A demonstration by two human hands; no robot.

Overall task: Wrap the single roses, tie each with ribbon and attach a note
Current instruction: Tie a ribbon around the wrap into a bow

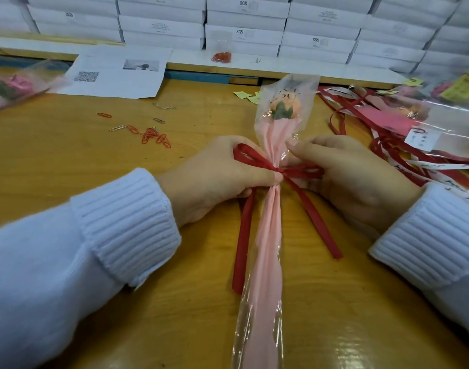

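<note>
Over the wrapped rose (271, 235), left grip (214, 179) and right grip (357, 177) each pinch ribbon (311, 217) loops.

A peach rose (282, 107) lies flat, bloom pointing away, inside a clear sleeve (244, 312) lined with pink paper (268, 235). A red ribbon (279, 170) cinches the sleeve below the bloom in a bow with 2 loops and 2 trailing tails.

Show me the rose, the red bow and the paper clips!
rose (281, 109): head view, on the green leaves under the bloom.
bow (280, 170): head view, on its knot.
paper clips (151, 134): head view, on the middle of the pile.
</note>
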